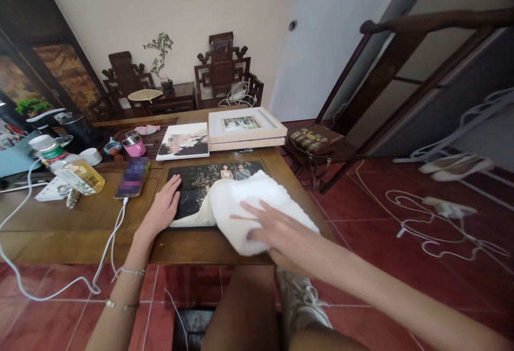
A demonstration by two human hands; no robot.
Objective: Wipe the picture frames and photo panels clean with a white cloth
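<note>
A large photo print of a couple in wedding clothes lies flat on the wooden table. My left hand rests on its left edge, fingers stretched out and holding nothing. A fluffy white cloth is spread over the right part of the print and hangs past its lower right corner. My right hand presses on this cloth and grips it, with some fingers stretched over the top and the thumb side sunk into the pile. The cloth hides much of the picture.
Behind the print lie a smaller photo panel and stacked pale frames. To the left are a charging phone, a pink mug, an oil-coloured bottle and a power strip. A bag sits on a chair at right.
</note>
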